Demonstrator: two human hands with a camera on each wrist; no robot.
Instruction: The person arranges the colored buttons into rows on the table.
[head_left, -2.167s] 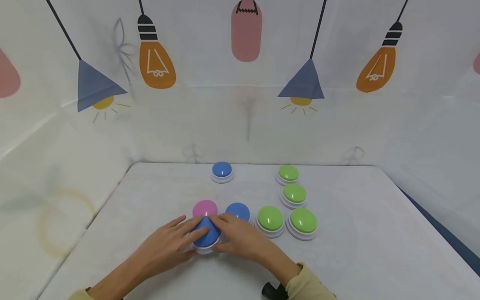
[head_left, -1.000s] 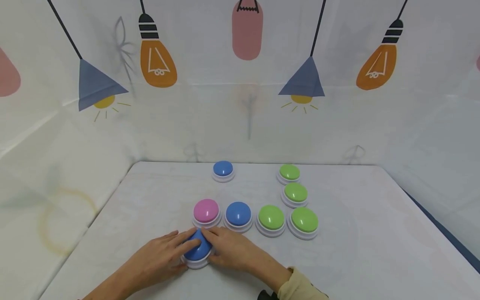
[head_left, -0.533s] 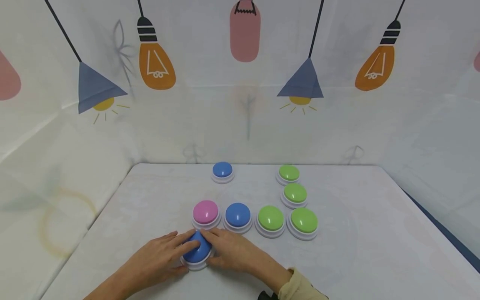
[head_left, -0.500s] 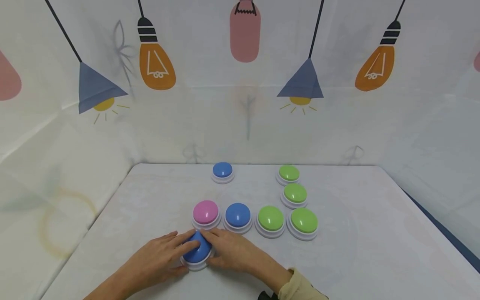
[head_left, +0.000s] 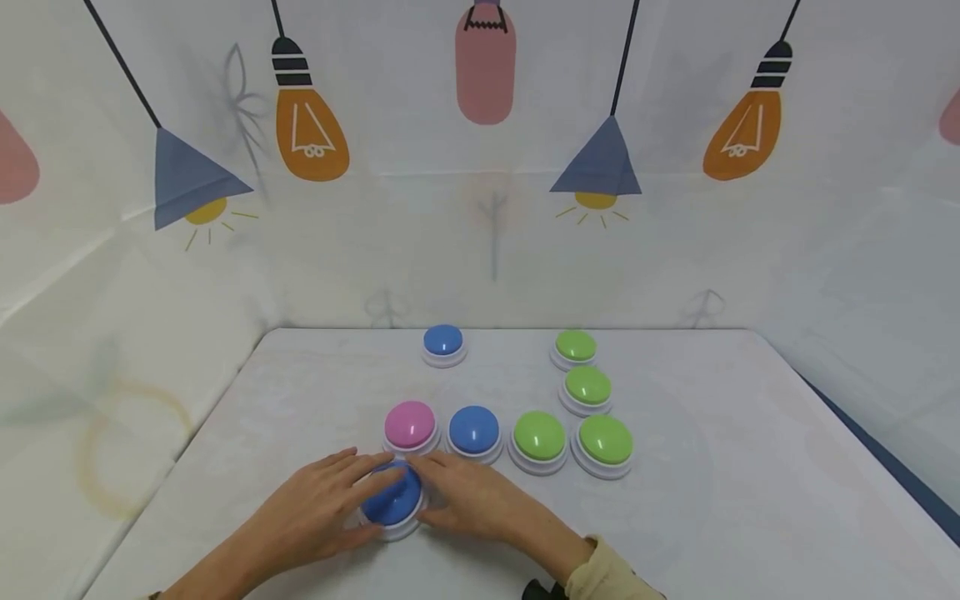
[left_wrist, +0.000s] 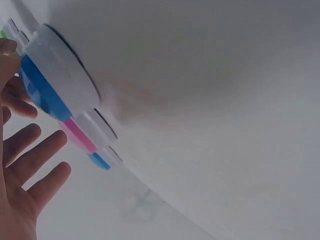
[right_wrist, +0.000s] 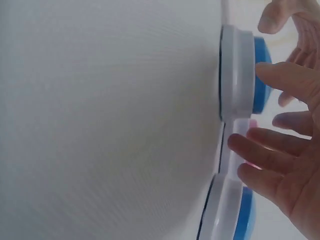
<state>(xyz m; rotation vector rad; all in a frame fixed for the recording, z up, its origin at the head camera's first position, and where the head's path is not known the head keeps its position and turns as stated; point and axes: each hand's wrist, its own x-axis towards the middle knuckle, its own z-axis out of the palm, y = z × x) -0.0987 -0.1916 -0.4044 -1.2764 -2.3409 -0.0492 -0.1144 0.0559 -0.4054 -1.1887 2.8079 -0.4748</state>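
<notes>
A blue dome push button (head_left: 392, 500) on a white round base sits at the near left of the group, between both hands. My left hand (head_left: 311, 508) arches over its left side, and in the left wrist view the fingers (left_wrist: 47, 155) are spread and apart from it. From the other side my right hand (head_left: 480, 500) reaches in, thumb near the blue dome; whether it touches is unclear. In the right wrist view the right fingers (right_wrist: 265, 150) are loosely extended. Just behind that button stands a pink button (head_left: 409, 424), with another blue button (head_left: 474, 430) to its right.
To the right are two green buttons, the nearer-middle green button (head_left: 539, 436) and the end green button (head_left: 606, 440). Two more green buttons run back from there, one green button (head_left: 588, 385) in front. A blue button (head_left: 443, 340) stands near the white table's back edge.
The near blue button came towards the person and slightly left with both hands, away from the pink one. Since half a second ago, the left fingers have loosened and lifted off the dome.
</notes>
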